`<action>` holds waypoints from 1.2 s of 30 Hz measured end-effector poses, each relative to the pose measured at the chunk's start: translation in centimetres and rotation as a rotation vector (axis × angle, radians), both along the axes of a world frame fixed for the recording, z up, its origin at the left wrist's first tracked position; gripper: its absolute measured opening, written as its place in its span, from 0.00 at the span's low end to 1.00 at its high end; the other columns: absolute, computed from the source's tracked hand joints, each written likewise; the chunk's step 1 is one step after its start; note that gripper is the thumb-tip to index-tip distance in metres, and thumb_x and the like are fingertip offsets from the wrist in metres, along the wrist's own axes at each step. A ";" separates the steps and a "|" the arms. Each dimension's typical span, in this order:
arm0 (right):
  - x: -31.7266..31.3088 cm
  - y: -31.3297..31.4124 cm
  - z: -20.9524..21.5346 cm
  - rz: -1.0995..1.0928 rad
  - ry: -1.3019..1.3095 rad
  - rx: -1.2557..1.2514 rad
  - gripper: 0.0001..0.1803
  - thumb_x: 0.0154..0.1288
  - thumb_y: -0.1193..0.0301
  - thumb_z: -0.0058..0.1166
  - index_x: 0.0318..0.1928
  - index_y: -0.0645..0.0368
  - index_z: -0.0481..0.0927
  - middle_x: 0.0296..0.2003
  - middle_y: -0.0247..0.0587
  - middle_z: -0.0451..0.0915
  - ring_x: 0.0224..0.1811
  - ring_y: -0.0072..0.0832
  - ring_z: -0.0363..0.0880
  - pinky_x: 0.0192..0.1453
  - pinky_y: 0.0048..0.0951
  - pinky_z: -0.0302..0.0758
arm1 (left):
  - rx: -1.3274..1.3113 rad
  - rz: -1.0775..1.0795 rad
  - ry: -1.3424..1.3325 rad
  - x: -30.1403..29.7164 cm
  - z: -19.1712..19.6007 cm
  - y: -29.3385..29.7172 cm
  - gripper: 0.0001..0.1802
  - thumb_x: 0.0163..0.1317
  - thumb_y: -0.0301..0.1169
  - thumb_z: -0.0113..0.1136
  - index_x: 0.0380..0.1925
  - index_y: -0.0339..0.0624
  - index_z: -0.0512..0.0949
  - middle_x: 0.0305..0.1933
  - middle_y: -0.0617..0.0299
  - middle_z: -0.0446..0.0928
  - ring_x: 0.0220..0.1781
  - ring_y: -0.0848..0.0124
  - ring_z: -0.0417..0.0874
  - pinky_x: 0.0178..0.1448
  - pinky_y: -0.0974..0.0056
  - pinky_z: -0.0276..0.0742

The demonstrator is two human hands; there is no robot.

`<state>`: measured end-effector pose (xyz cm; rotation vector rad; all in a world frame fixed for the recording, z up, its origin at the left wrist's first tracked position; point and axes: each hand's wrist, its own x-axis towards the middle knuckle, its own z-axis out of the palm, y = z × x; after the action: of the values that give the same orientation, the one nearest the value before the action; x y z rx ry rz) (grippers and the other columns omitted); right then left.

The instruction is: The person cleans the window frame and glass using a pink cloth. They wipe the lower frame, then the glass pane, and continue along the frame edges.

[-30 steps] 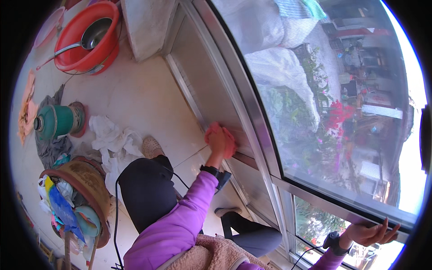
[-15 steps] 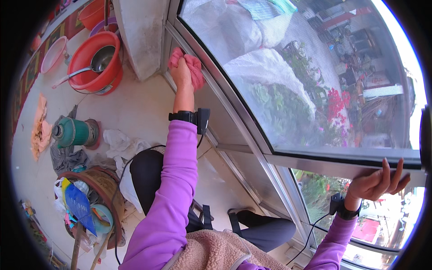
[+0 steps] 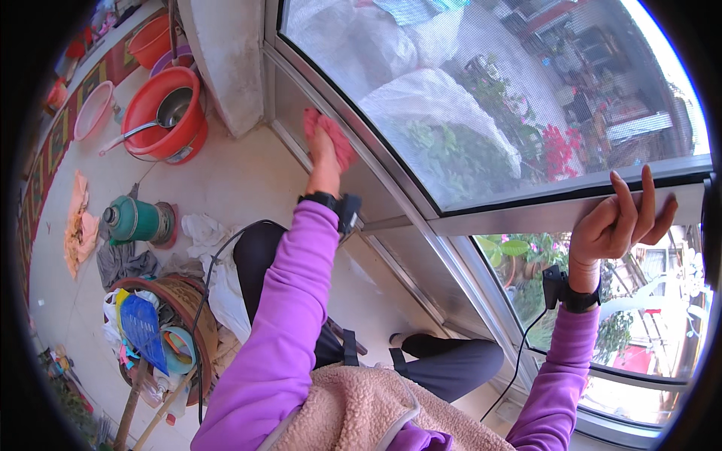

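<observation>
My left hand [image 3: 323,152] is closed around a crumpled pink cloth [image 3: 340,144]. The cloth lies against the metal lower panel [image 3: 292,104] of a window frame, just beneath the large pane. At the right, my right hand [image 3: 611,228] is up at the horizontal metal rail [image 3: 519,219] below the mesh-covered pane [image 3: 421,98]. Its fingers are stretched and apart, and nothing is in them; whether the palm presses on the rail is hard to tell. Each wrist carries a black strap with a small box and a cable.
On the tiled floor at the left stand a red bucket [image 3: 197,139] with a metal ladle [image 3: 174,109], a pink basin [image 3: 93,111] and a green container [image 3: 135,220]. A brown pot [image 3: 197,312] full of rubbish sits near my left arm. Cables run beside both arms.
My left hand has slid the pink cloth down and right along the lower panel. The window rail and my right hand sit higher in view, and that hand's fingers point more upward.
</observation>
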<state>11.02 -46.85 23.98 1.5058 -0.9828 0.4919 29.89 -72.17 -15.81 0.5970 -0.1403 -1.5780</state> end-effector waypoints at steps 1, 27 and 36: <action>-0.1 0.0 0.0 -0.004 0.007 0.000 0.18 0.64 0.79 0.39 0.33 0.58 0.87 0.54 0.42 0.83 0.71 0.41 0.57 0.75 0.45 0.52 | -0.064 -0.025 0.077 -1.1 -0.5 2.1 0.19 0.75 0.33 0.43 0.64 0.51 0.66 0.50 0.61 0.80 0.48 0.63 0.83 0.51 0.57 0.83; -1.2 2.5 1.3 -0.491 0.655 0.039 0.07 0.75 0.78 0.41 0.43 0.65 0.74 0.46 0.48 0.81 0.60 0.50 0.79 0.71 0.60 0.69 | 0.804 -0.024 0.070 -13.0 -27.7 17.8 0.10 0.75 0.46 0.44 0.33 0.63 0.67 0.19 0.70 0.65 0.12 0.72 0.63 0.17 0.61 0.63; -1.0 2.4 1.1 -0.535 0.633 -0.060 0.08 0.75 0.71 0.45 0.42 0.63 0.75 0.48 0.49 0.82 0.61 0.48 0.79 0.70 0.57 0.71 | 0.672 -0.209 0.269 -9.2 -20.2 16.2 0.14 0.74 0.41 0.38 0.26 0.59 0.60 0.12 0.69 0.60 0.11 0.68 0.62 0.15 0.58 0.60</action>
<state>10.00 -44.50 25.12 1.1610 -0.8007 -0.3237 20.73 -55.97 -36.03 0.8956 0.5681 -1.8945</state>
